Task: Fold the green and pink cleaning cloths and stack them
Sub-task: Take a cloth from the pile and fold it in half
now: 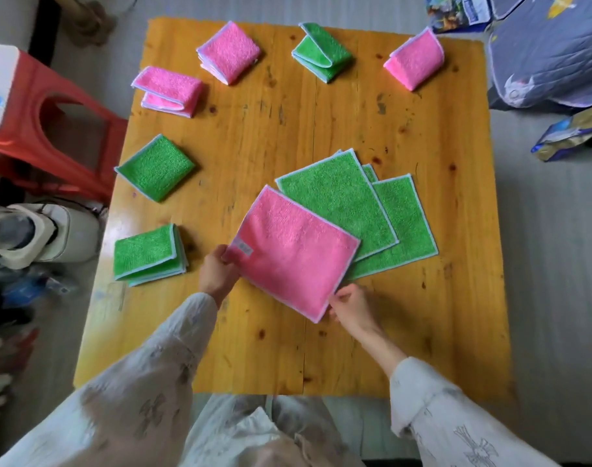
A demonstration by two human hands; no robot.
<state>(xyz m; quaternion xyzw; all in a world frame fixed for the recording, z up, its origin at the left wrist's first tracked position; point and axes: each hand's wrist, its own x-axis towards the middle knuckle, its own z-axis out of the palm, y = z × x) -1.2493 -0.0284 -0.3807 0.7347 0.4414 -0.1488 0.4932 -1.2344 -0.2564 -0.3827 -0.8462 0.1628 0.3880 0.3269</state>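
Observation:
An unfolded pink cloth (293, 252) lies flat on top of a pile of unfolded green cloths (338, 197) in the middle of the wooden table (288, 348). My left hand (217, 273) pinches the pink cloth's left corner. My right hand (350, 306) pinches its near corner. Folded cloths lie apart around the table: pink ones at the back (229, 52), back right (416, 59) and left (168, 91); green ones at the back (321, 52), left (155, 166) and near left (148, 254).
A red plastic stool (35, 129) stands left of the table, with a white appliance (35, 230) below it. A dark plastic-wrapped bundle (550, 52) and a printed bag (571, 133) sit on the floor to the right.

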